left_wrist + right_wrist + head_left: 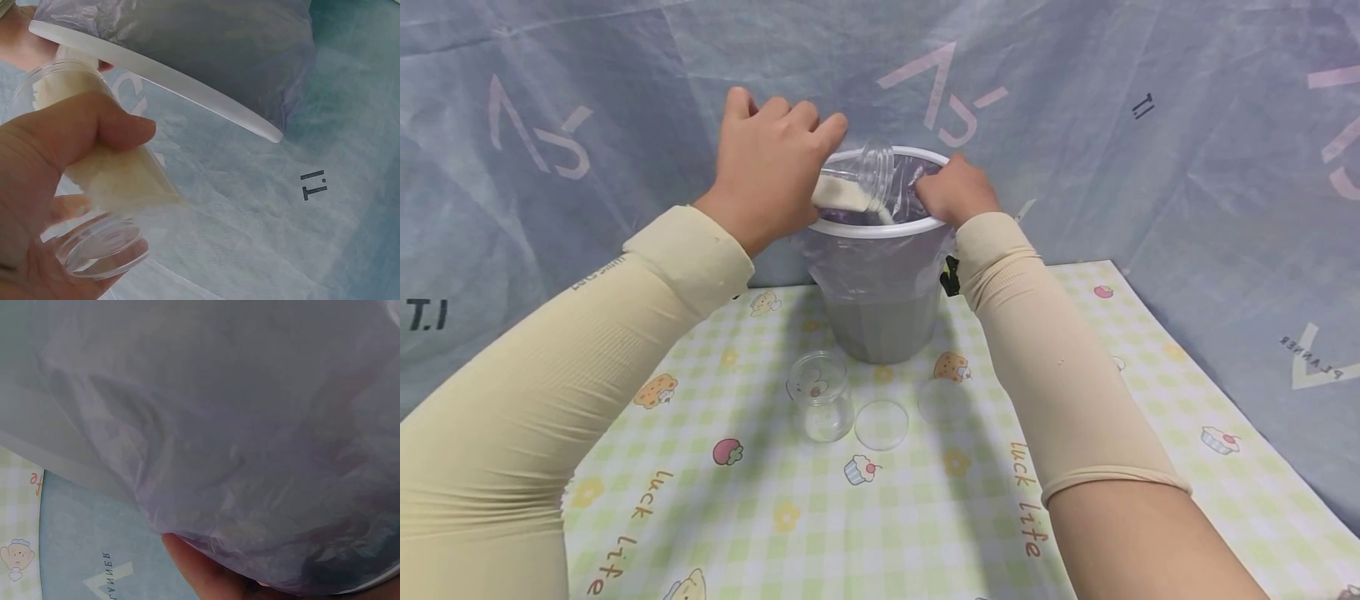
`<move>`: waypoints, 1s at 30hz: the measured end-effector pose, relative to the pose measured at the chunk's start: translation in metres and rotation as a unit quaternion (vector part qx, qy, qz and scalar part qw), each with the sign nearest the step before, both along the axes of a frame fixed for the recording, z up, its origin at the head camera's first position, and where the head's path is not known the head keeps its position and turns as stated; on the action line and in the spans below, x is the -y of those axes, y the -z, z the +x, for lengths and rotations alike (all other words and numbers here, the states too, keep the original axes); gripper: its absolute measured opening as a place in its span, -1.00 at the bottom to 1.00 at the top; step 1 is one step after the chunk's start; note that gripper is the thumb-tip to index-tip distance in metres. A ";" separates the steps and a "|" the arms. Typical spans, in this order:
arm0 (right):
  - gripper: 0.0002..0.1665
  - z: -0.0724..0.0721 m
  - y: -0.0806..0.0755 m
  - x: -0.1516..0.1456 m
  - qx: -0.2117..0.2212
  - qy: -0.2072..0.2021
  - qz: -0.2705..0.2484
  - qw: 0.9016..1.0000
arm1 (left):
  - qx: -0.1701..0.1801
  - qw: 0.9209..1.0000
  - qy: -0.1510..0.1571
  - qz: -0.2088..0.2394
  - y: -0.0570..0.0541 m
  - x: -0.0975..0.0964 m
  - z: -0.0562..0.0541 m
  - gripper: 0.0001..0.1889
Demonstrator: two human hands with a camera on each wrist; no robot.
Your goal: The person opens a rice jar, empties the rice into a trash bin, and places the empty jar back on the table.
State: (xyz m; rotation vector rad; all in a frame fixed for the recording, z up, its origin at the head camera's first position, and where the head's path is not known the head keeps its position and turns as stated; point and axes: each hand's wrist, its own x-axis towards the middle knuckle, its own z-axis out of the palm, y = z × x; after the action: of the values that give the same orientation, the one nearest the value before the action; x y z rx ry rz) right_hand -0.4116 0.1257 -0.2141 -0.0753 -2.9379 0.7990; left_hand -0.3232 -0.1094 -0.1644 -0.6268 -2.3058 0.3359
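Note:
My left hand [767,171] grips a clear plastic jar [125,181] tipped on its side, its mouth over the opening of a grey bin [886,329]. Cream-white contents [841,194] lie inside the jar, and some of it is at the mouth, slanting down into the bin. The thumb lies across the jar's side in the left wrist view. A thin purplish bag [880,271] lines the bin and folds over its white rim [880,230]. At the rim's right side, my right hand [958,190] holds the rim and bag; the bag hides part of its fingers [200,569].
A clear jar [827,417] stands on the checked tablecloth [820,533] before the bin. Two clear round lids, one nearer [882,425] and one fainter [943,403], lie beside it. A dark object [951,277] shows partly behind the right sleeve. Grey-blue cloth [1075,108] hangs behind.

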 end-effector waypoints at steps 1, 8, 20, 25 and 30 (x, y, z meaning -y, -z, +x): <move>-0.02 0.000 0.000 0.000 -0.001 -0.001 0.000 1.000 | 0.000 1.000 0.000 0.000 0.000 0.000 0.000 -0.40; -0.03 0.000 0.000 -0.001 -0.003 -0.008 0.003 1.000 | -0.007 1.000 0.001 0.004 -0.001 0.001 0.000 -0.44; -0.05 -0.003 0.001 0.000 -0.006 -0.010 0.002 1.000 | -0.024 1.000 0.005 -0.001 -0.006 0.004 0.001 -0.40; -0.06 -0.005 0.002 0.003 -0.008 -0.011 0.002 1.000 | -0.027 1.000 0.000 -0.005 -0.007 0.007 0.002 -0.38; -0.05 -0.005 0.003 0.004 -0.009 -0.012 -0.002 1.000 | -0.035 0.999 -0.001 -0.011 -0.009 0.009 0.003 -0.36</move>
State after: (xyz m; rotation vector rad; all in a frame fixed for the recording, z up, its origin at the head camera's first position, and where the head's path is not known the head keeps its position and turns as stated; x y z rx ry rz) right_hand -0.4171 0.1213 -0.2166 -0.0326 -2.9263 0.8052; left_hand -0.3204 -0.1186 -0.1554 -0.6132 -2.2385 0.3780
